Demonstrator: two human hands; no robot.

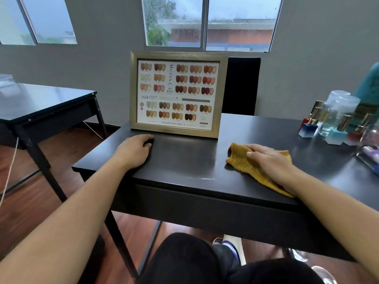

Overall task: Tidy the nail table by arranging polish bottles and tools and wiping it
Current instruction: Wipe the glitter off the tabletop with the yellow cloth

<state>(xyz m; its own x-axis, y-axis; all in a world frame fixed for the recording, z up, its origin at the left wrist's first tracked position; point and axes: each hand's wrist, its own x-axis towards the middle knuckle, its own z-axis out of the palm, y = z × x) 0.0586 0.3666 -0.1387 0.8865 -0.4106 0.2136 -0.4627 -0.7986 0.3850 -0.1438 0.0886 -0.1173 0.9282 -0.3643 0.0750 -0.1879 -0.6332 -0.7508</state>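
A mustard-yellow cloth [244, 162] lies flat on the black nail table [184, 160], right of centre. My right hand [268, 158] presses down on it with fingers spread. My left hand [134, 149] rests on the table's left part with fingers curled, just in front of a framed colour chart [177, 93] that stands upright. Whether it covers something small and dark I cannot tell. Several polish bottles [336, 128] with gold caps stand grouped at the table's right end, beside a clear glass bottle [328, 119].
A clear organiser with a purple item [369, 154] sits at the right edge. A black chair back [242, 85] rises behind the table. A second black table [41, 103] stands to the left over a wooden floor. My knees are under the table's front edge.
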